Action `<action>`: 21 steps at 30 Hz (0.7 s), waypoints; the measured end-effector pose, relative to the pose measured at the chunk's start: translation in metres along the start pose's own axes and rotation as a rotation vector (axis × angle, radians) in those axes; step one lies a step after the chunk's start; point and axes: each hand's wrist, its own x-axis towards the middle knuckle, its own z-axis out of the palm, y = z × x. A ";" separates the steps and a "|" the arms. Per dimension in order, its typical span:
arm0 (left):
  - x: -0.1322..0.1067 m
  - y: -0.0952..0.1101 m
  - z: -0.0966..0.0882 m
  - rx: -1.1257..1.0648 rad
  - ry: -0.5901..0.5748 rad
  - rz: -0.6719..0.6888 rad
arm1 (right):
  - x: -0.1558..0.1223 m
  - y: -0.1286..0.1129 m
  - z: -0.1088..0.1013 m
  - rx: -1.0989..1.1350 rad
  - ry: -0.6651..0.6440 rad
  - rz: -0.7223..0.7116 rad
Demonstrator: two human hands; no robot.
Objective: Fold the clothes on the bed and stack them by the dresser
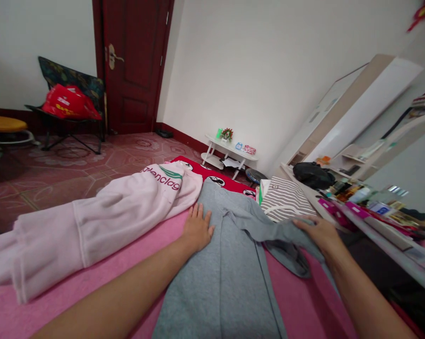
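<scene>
A grey long-sleeved shirt (221, 263) lies lengthwise in front of me on a pink cover (142, 263). My left hand (199, 228) rests flat on the shirt's left edge, fingers spread. Out to the right, my right hand (316, 230) pinches a grey sleeve, which it lifts and stretches sideways from the shirt's upper part. The sleeve's opening hangs below that hand. Left of the shirt lies a pale pink sweatshirt (117, 212) with purple lettering and a green print, rumpled and close to my left forearm.
Folded striped clothing (286, 197) lies beyond my right hand. A dressing table (392, 235) crowded with bottles and boxes runs along the right. Past the red panda-patterned cloth (198, 167) stands a small white table (230, 150). At back left, a folding chair (73, 80) holds a red bag (71, 103).
</scene>
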 end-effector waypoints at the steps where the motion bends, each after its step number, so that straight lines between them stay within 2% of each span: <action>1: 0.002 -0.002 -0.002 -0.062 0.005 -0.001 | -0.003 -0.023 -0.001 -0.041 0.008 -0.034; 2: 0.004 -0.005 -0.003 -0.146 0.017 -0.016 | -0.009 -0.047 -0.002 -0.053 0.036 -0.138; 4: 0.009 -0.010 -0.008 -0.362 0.078 -0.084 | -0.036 -0.092 0.002 -0.160 -0.041 -0.443; 6: 0.014 -0.016 -0.012 -0.583 0.167 -0.163 | -0.078 -0.124 0.013 -0.234 -0.265 -0.718; 8: 0.018 -0.021 -0.015 -0.729 0.218 -0.215 | -0.125 -0.138 0.035 -0.380 -0.525 -0.785; 11: 0.021 -0.026 -0.014 -0.793 0.218 -0.227 | -0.179 -0.130 0.077 -0.594 -0.839 -0.837; 13: 0.022 -0.028 -0.010 -0.788 0.205 -0.197 | -0.197 -0.115 0.102 -0.684 -0.932 -0.854; 17: 0.033 -0.029 -0.005 -0.620 0.108 -0.175 | -0.205 -0.088 0.129 -0.701 -0.913 -0.920; 21: 0.067 -0.020 -0.004 -0.418 0.017 -0.197 | -0.213 -0.069 0.140 -0.608 -0.760 -0.941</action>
